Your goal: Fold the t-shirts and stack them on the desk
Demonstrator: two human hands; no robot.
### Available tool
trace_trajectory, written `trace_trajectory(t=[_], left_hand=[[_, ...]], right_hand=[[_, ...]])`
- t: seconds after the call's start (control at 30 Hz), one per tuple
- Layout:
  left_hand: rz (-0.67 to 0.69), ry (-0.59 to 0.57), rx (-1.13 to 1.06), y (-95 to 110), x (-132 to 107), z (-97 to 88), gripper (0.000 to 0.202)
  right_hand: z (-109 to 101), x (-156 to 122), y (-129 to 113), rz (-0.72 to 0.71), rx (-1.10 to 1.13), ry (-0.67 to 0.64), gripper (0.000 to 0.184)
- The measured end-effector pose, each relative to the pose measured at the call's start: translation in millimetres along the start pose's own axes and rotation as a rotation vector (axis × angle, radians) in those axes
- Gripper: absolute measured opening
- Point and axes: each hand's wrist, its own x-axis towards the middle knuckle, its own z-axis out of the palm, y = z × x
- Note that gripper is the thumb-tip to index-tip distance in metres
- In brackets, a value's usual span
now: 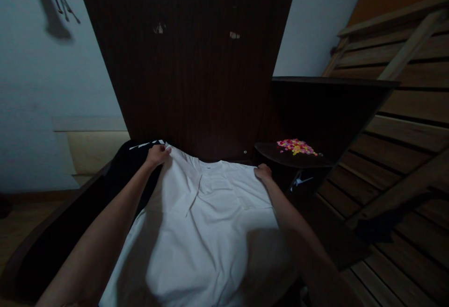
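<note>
The white shirt (213, 223) lay spread in front of the person, its neckline toward the dark wooden panel (196, 73) and its body running down to the near edge of the view. The left hand (157, 154) had thumb and fingers closed in a pinch on the shirt's upper left corner. The right hand (264, 171) was curled closed on the upper right corner, so that the top edge stretched between them. A small dark mark (208, 167), perhaps a label, showed at the neckline, too small to read.

Beside the left hand lay a black cloth (121, 162) with white marks along its top; whether they were lettering could not be told. To the right, pink, red and yellow bits (296, 146) were heaped on a dark shelf (291, 159), with a white shape (300, 181) below it, also unreadable. Wooden slats (403, 134) stood at far right, and two torn pale patches (234, 35) marked the panel.
</note>
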Motion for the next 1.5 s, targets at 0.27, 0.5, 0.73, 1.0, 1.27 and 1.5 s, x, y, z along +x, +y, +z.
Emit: trace_trajectory(t=[0.27,0.5,0.73,1.0,1.27,1.5], left_hand=[[-0.002,0.006,-0.078,-6,-5,-3.3,0.030],[-0.015,-0.021,-0.140,-4,-6,-4.5,0.028],[-0.017,-0.037,-0.250,-6,-4,-2.1,0.028],[0.030,-0.055,-0.240,2,-10,-2.0,0.034],[0.178,0.026,-0.012,14,-10,-1.8,0.037],[0.113,0.114,-0.012,-1,-8,-1.2,0.033]], right_hand=[[5,9,7,0.064,0.131,-0.030,0.017],[2,9,0,0.023,0.236,0.028,0.015],[-12,4,-14,-0.033,0.334,0.003,0.006],[-28,-13,-35,-0.169,0.421,-0.021,0.014],[-47,-29,-51,-0.344,0.029,0.069,0.012],[-28,-38,-22,-0.268,-0.292,0.061,0.031]])
